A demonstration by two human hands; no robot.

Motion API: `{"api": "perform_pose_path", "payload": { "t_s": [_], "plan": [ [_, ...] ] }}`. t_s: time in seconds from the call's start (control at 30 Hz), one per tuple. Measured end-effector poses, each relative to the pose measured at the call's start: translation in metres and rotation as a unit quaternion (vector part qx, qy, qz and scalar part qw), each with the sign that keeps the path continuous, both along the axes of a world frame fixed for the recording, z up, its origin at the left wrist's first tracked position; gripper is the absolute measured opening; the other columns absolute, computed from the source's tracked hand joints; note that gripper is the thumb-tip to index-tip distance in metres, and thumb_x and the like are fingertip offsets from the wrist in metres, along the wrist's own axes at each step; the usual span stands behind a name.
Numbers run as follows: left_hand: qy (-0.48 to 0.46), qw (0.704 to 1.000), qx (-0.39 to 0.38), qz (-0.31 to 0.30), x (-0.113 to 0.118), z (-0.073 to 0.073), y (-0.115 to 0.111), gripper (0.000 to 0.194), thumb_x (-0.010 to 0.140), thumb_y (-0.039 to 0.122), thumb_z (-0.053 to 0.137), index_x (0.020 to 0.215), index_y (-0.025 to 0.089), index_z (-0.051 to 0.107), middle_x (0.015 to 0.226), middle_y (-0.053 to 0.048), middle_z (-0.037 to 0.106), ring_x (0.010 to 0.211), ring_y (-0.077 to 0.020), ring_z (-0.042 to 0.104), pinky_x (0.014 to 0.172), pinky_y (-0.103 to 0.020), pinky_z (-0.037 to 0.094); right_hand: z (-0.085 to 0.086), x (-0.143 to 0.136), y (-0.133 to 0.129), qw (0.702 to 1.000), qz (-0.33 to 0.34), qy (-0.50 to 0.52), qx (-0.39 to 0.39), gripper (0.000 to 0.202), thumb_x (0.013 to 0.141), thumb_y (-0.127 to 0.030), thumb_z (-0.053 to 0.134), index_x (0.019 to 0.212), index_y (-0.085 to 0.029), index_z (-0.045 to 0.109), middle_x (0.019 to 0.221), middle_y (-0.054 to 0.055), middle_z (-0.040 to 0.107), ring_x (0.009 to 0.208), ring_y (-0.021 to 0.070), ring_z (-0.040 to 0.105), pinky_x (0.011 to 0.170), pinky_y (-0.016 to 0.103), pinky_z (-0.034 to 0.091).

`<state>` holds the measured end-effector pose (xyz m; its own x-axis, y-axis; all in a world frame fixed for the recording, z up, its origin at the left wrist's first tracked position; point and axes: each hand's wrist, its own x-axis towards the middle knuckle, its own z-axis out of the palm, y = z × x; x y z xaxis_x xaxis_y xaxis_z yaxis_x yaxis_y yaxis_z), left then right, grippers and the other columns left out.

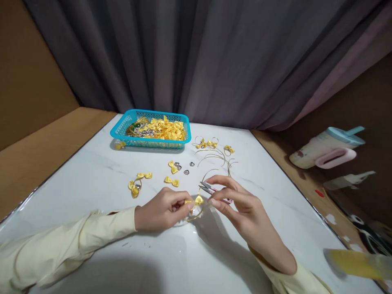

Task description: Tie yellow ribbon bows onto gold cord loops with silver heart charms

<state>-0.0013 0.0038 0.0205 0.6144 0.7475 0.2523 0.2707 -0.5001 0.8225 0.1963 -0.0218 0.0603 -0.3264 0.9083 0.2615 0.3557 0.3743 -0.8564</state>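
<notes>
My left hand (165, 209) is closed, its thumb and fingers pinching a gold wire ring (196, 217) that carries a yellow ribbon bow (199, 200). A wire end rises from the bow. Between the fingers and thumb of my right hand (241, 200) is a pair of small thread snips (207, 188) with pink handles. Its blades are parted and lie by the upright wire end; whether they touch it I cannot tell. Beyond my left hand lie a loose yellow bow (172, 181) and a silver heart charm (186, 172).
A turquoise basket (150, 143) of yellow bows, silver charms and gold wire stands at the back. Curved gold wires (214, 156) lie at centre right, and a bow-trimmed ring (134, 188) at left. A tumbler (324, 147) and a clear bottle (346, 179) are beyond the right edge.
</notes>
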Motion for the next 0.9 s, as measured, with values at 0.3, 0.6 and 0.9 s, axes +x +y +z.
{"api": "perform_pose_path", "payload": {
  "t_s": [0.3, 0.6, 0.9],
  "plan": [
    [-0.013, 0.996, -0.007, -0.092, -0.002, 0.006, -0.003, 0.019, 0.084, 0.017, 0.044, 0.068, 0.013, 0.053, 0.049, 0.008, 0.032, 0.043, -0.0057, 0.029, 0.042, -0.018, 0.024, -0.009, -0.008, -0.001, 0.993, 0.066, 0.02, -0.097, 0.017, 0.084, -0.021, 0.058, 0.071, -0.016, 0.067, 0.076, 0.003, 0.063, 0.07, 0.0128, 0.056, 0.064, 0.025, 0.045],
    [-0.001, 0.994, -0.1, -0.049, -0.002, 0.011, -0.001, 0.022, 0.087, 0.024, 0.045, 0.069, 0.013, 0.054, 0.051, 0.008, 0.034, 0.045, -0.0062, 0.03, 0.044, -0.018, 0.024, -0.01, -0.01, -0.005, 0.998, -0.007, 0.044, -0.051, 0.017, 0.083, -0.023, 0.059, 0.069, -0.017, 0.066, 0.074, 0.005, 0.064, 0.07, 0.0155, 0.058, 0.063, 0.028, 0.048],
    [-0.033, 0.983, -0.174, -0.052, 0.001, 0.01, -0.004, 0.022, 0.088, 0.026, 0.043, 0.072, 0.014, 0.053, 0.05, 0.007, 0.04, 0.043, -0.0065, 0.035, 0.042, -0.017, 0.029, -0.012, -0.009, -0.005, 0.998, -0.011, 0.051, -0.039, 0.017, 0.082, -0.02, 0.059, 0.067, -0.017, 0.066, 0.073, 0.004, 0.064, 0.071, 0.0148, 0.059, 0.065, 0.027, 0.048]
  ]
}}
